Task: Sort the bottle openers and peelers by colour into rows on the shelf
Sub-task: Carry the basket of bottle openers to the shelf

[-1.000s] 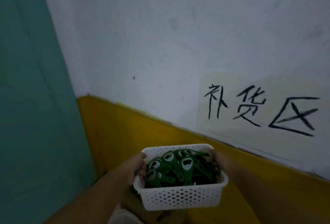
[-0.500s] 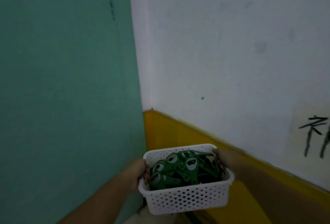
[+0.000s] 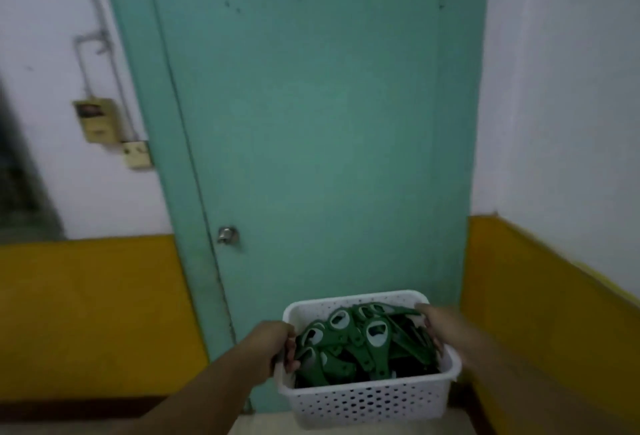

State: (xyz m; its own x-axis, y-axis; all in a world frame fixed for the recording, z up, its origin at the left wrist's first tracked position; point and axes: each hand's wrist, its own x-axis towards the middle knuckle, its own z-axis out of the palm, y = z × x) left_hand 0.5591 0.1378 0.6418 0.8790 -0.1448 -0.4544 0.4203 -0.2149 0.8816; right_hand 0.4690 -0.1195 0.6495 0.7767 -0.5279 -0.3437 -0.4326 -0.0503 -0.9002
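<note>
Head view: a white basket (image 3: 367, 400) is held at the lower centre of the frame.
Left hand (image 3: 274, 344): fingers are curled over the basket's left rim.
Right hand (image 3: 437, 326): fingers are curled over the right rim.
Green bottle openers (image 3: 377, 334): piled inside the basket.
Teal door (image 3: 311, 123): seen behind the basket.

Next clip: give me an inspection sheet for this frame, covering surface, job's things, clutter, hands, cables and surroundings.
Surface: nothing seen; no shelf in view.
Job's things: green bottle openers piled in a white perforated basket; peelers cannot be told apart.
Clutter: nothing seen.
Hands: left hand grips the basket's left rim; right hand grips its right rim.
Cables: a cable or conduit runs down to a yellowish box.
Surroundings: teal door with a metal knob; yellow lower wall band.
</note>
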